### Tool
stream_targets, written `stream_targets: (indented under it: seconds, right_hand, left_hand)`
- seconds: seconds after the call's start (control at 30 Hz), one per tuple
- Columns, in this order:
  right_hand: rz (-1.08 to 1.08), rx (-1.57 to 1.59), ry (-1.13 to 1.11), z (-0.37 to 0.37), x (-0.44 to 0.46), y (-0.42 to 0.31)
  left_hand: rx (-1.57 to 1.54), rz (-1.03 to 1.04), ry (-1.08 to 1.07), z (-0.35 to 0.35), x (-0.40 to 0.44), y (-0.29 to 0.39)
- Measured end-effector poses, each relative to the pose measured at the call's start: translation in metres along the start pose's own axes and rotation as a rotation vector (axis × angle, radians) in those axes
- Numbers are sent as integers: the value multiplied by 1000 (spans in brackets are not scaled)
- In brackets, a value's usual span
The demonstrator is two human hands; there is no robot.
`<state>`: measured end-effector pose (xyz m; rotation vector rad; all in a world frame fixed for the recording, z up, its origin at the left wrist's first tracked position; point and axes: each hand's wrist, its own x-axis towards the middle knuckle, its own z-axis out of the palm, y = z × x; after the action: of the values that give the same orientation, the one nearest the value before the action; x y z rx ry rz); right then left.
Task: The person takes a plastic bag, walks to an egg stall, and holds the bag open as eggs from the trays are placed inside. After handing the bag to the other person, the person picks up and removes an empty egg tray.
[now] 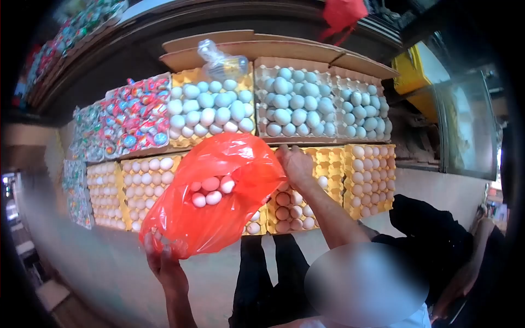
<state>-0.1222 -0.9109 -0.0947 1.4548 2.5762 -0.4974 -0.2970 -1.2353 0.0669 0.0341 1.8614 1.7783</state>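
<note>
A red plastic bag (240, 158) is spread wide above the front egg trays, its mouth facing me. Several pale eggs (212, 191) lie inside it. At the bag's lower left edge, my left hand (163, 257) pinches the plastic. My right hand (296, 167) grips the rim on the opposite side, fingers closed around it; its fingertips are partly hidden. Below my right forearm is a yellow egg tray (322, 156) with brown and pale eggs and some bare cups. Part of the front row is hidden behind the bag.
Behind stand trays of bluish eggs (298, 102), with a clear plastic container (225, 66) on one. Wrapped eggs (136, 115) fill trays at left. More pale eggs (369, 180) sit at right. Beside me is another person in dark clothes (432, 235). A glass-sided case (467, 126) stands at right.
</note>
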Motion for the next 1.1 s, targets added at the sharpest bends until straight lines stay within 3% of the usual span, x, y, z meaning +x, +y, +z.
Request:
stream_targets:
  seconds: [0.03, 0.1, 0.17, 0.33, 0.4, 0.53, 0.63, 0.67, 0.73, 0.83, 0.87, 0.93, 1.0, 1.07, 1.1]
  right_hand:
    - [-25, 1, -8, 5, 1, -1]
    - [124, 46, -46, 5, 2, -7]
    - [77, 53, -26, -2, -2, -14]
    - [155, 108, 57, -2, 1, -27]
    - [170, 103, 51, -2, -2, -20]
    - [285, 466, 26, -5, -3, 2]
    - [302, 1147, 177, -34, -27, 15]
    - [293, 1146, 158, -54, -40, 2]
    - [22, 1204, -13, -87, -67, -24]
    - [-421, 864, -98, -78, -80, -106]
    - [-595, 743, -34, -63, -72, -133]
    - [-556, 497, 15, -12, -56, -173]
    - [-415, 113, -593, -5, -27, -209]
    - [-399, -136, -197, 79, -43, -219]
    - [-382, -144, -205, 81, -41, -221]
  left_hand:
    - [-2, 3, 26, -4, -1, -4]
    - [18, 13, 12, -8, 1, -10]
    - [-7, 41, 50, -2, -3, -10]
    - [189, 201, -81, 0, -10, -4]
    - [196, 172, -110, 2, -9, -2]
    - [106, 145, -111, -1, -7, -3]
    - [89, 163, -70, -2, -3, -2]
    - [130, 168, -76, -4, -1, 0]
    - [120, 159, -108, -2, 1, 1]
    - [134, 145, -218, 6, -2, 3]
    - [174, 136, -263, 8, -5, 6]
    - [183, 105, -282, 10, -11, 10]
    - [204, 60, -299, 10, -16, 12]
    - [252, 140, -287, 1, -16, -2]
    - [300, 228, -253, -3, -18, -8]
